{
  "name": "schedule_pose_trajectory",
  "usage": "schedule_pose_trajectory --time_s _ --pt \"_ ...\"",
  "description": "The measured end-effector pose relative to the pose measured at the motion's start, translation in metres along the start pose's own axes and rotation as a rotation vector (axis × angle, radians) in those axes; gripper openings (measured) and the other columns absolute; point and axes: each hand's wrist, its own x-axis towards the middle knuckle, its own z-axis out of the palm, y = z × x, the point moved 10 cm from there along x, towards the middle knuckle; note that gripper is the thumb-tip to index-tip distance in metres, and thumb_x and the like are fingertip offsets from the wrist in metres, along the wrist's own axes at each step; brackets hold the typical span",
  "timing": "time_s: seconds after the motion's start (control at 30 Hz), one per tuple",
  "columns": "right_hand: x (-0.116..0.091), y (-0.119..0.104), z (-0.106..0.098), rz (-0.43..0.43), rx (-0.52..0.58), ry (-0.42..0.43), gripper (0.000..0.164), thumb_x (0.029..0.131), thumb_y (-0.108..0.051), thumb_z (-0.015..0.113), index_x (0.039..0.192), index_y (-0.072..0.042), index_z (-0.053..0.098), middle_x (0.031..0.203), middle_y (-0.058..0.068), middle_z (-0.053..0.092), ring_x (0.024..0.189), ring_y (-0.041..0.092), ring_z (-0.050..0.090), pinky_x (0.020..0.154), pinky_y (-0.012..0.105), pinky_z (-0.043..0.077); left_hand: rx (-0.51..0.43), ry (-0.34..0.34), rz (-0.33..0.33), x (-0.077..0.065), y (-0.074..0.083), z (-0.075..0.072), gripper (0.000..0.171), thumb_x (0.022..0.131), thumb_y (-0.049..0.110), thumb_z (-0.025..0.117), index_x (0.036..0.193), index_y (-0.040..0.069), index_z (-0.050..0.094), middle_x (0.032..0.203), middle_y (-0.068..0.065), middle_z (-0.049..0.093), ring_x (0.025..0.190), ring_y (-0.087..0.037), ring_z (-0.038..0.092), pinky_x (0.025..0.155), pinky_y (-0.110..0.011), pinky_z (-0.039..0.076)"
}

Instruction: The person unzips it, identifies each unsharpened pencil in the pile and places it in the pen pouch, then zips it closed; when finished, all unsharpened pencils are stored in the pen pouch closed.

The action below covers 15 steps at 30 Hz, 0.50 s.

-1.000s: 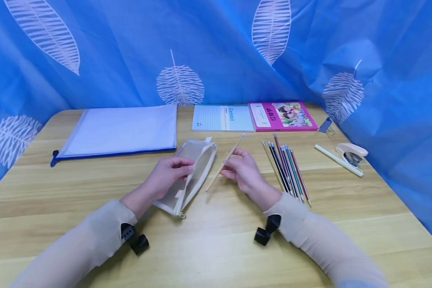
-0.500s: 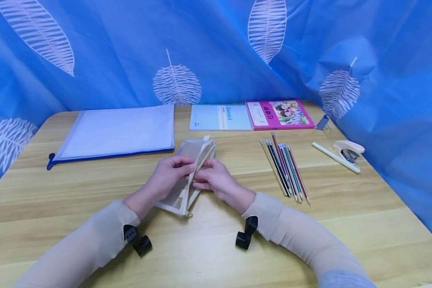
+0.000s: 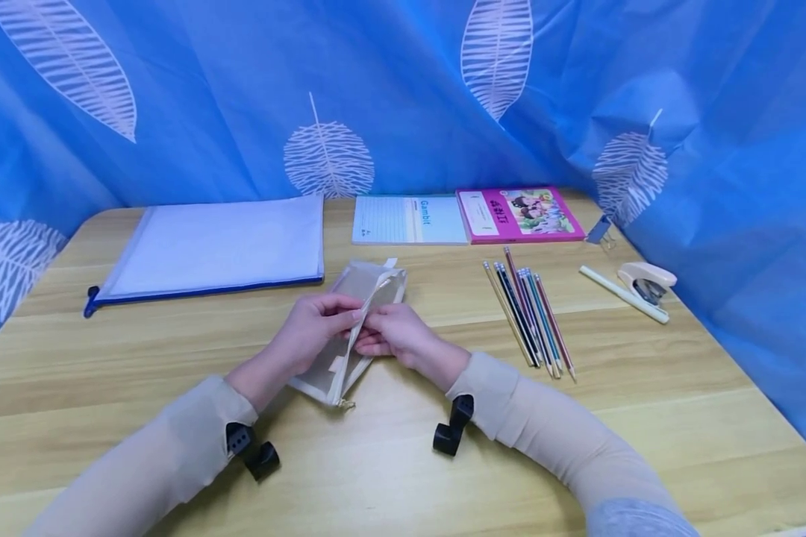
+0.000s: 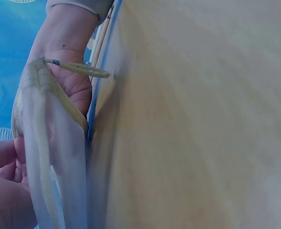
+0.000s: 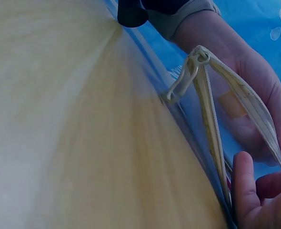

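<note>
A pale, see-through zip pouch (image 3: 319, 373) lies slantwise on the table, its zipper side unfastened. My left hand (image 3: 312, 328) pinches the left edge of its opening between thumb and fingers. My right hand (image 3: 399, 335) is at the mouth from the other side, fingertips partly hidden by the zipper edge. A slim tan length, seemingly the pencil (image 3: 379, 286), shows along the opening above those fingertips; most of it is hidden. In the right wrist view, the zipper pull (image 5: 181, 86) hangs from the pouch's near end. Several pencils (image 3: 527, 313) lie to the right.
A white zip folder (image 3: 215, 242) with a blue edge lies at the back left. A light blue notebook (image 3: 410, 220) and a pink book (image 3: 520, 215) sit at the back. On the right are a binder clip (image 3: 599, 229), a pale green stick (image 3: 623, 294) and a hole punch (image 3: 647, 280).
My right hand has moved left from beside the pencils to the pouch, carrying a pencil into its opening. The left hand keeps its pinch on the edge, nearly still.
</note>
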Motion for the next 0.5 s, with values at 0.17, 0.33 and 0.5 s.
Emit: schedule_pose_trajectory --time_s 0.17,0.33,0.5 --pt "-0.011 -0.011 -0.019 -0.047 -0.021 -0.009 0.024 0.092 -0.003 0.05 0.11 0.012 0.053 0.072 0.005 0.062 0.062 0.013 0.062 0.063 0.024 0.055 -0.01 0.024 -0.009 -0.001 -0.003 -0.005 0.028 0.087 0.003 0.06 0.113 -0.009 0.059 0.083 0.005 0.063 0.066 -0.007 0.055 0.063 -0.019 0.048" --pt "-0.035 -0.04 -0.074 -0.147 -0.12 0.012 0.031 0.092 -0.002 0.049 0.118 0.015 0.046 0.078 0.006 0.06 0.066 0.013 0.062 0.067 0.027 0.055 -0.01 0.031 0.0 -0.003 -0.001 -0.012 0.03 0.087 0.003 0.061 0.113 -0.011 0.058 0.08 0.006 0.062 0.066 -0.007 0.055 0.064 -0.02 0.048" --pt "-0.064 -0.068 -0.152 -0.255 -0.355 0.134 0.032 0.094 -0.007 0.049 0.118 0.015 0.045 0.085 0.005 0.059 0.072 0.01 0.063 0.07 0.028 0.055 0.008 0.029 -0.003 -0.006 0.001 -0.015 0.031 0.087 0.004 0.061 0.114 -0.011 0.058 0.083 0.004 0.062 0.067 -0.006 0.055 0.064 -0.02 0.048"
